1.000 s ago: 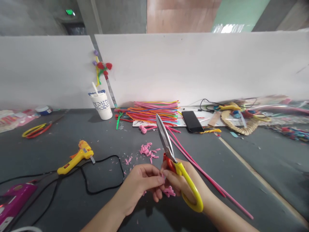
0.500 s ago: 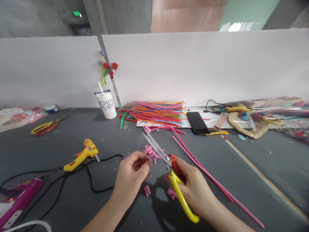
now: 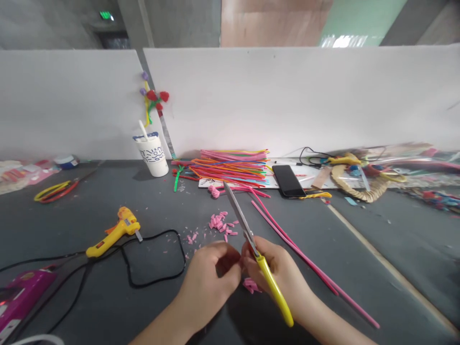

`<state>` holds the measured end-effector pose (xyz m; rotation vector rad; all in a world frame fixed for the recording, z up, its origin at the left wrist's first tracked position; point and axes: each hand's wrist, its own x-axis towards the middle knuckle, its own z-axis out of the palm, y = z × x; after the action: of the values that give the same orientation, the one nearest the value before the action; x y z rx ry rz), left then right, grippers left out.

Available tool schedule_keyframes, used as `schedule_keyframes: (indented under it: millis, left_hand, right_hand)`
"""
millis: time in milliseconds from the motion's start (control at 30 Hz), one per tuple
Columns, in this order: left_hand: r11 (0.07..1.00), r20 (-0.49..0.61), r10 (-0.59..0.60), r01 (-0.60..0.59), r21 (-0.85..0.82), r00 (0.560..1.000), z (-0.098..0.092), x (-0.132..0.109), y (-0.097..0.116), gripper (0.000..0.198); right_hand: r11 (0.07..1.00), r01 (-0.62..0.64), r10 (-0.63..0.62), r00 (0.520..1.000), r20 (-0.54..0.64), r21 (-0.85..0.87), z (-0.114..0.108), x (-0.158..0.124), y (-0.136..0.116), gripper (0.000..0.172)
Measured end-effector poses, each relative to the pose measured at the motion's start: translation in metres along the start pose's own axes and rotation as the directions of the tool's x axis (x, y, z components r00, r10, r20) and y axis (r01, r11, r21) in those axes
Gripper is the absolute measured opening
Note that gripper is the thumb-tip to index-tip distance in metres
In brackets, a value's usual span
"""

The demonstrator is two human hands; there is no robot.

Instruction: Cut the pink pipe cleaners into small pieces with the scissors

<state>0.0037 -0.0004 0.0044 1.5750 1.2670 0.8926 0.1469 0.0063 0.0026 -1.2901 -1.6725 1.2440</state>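
Observation:
My right hand [image 3: 283, 273] holds yellow-handled scissors [image 3: 272, 282], their blades together and pointing up and away to the left. The fingertips of my left hand [image 3: 212, 275] are pinched and meet those of my right hand; whatever is between them is too small and hidden to make out. Beyond my hands lies a pile of short pink pieces [image 3: 218, 223], with smaller pink bits [image 3: 192, 237] to its left. More pink pieces [image 3: 251, 285] lie just under my right hand. A pink fuzzy ball [image 3: 213, 191] sits farther back.
Long pink stems [image 3: 309, 258] run along the right. Behind are a bundle of coloured stems [image 3: 230, 167], a phone [image 3: 288, 181] and a white cup [image 3: 154, 155]. To the left lie a yellow glue gun [image 3: 117, 232], black cables, a purple power strip [image 3: 27, 299] and other scissors [image 3: 55, 190].
My left hand has moved right and now meets my right hand. The scissors have closed and turned more upright. The view has shifted slightly to the right.

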Motion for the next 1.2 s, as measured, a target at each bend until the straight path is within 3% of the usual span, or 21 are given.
schedule_keyframes:
  millis: [100, 167, 267, 367, 533, 667, 800, 1000, 1200]
  left_hand:
    - [0.939, 0.136, -0.18, 0.211, -0.27, 0.974, -0.001, 0.003, 0.003, 0.009]
    - [0.87, 0.143, -0.241, 0.279, -0.407, 0.96, -0.003, 0.005, 0.004, 0.008]
    - [0.757, 0.049, -0.278, 0.25, -0.603, 0.959, -0.01, 0.008, 0.003, 0.011]
    - [0.68, -0.046, -0.28, 0.165, -0.714, 0.959, -0.019, 0.012, 0.001, 0.01]
    - [0.678, -0.172, -0.225, 0.028, -0.735, 0.959, -0.03, 0.014, 0.002, 0.008]
    - [0.709, -0.257, -0.223, -0.024, -0.705, 0.94, -0.032, 0.012, 0.002, 0.007]
    - [0.711, -0.267, -0.209, -0.041, -0.702, 0.941, -0.032, 0.011, 0.003, 0.006]
    - [0.686, -0.198, -0.233, 0.017, -0.727, 0.952, -0.031, 0.011, 0.003, 0.006]
    - [0.65, -0.242, -0.227, -0.038, -0.759, 0.944, -0.03, 0.011, 0.003, 0.005]
  right_hand:
    - [0.999, -0.002, 0.0, 1.0, 0.03, 0.041, -0.003, -0.001, -0.003, 0.013]
    - [1.0, 0.011, -0.011, 1.0, 0.029, -0.001, -0.006, -0.001, -0.003, 0.014]
    - [0.983, 0.027, -0.029, 1.0, -0.008, -0.184, -0.009, -0.001, 0.0, 0.017]
    - [0.909, 0.037, -0.054, 0.998, -0.03, -0.415, -0.008, 0.0, 0.003, 0.021]
    - [0.735, 0.071, -0.09, 0.996, 0.007, -0.675, -0.004, 0.001, 0.007, 0.021]
    - [0.631, 0.108, -0.144, 0.989, 0.02, -0.769, -0.002, 0.001, 0.011, 0.021]
    - [0.642, 0.092, -0.134, 0.991, 0.007, -0.761, -0.001, 0.002, 0.013, 0.024]
    - [0.768, 0.058, -0.075, 0.997, 0.001, -0.638, -0.003, 0.001, 0.006, 0.026]
    - [0.623, 0.121, -0.187, 0.982, 0.003, -0.772, -0.003, 0.001, 0.011, 0.023]
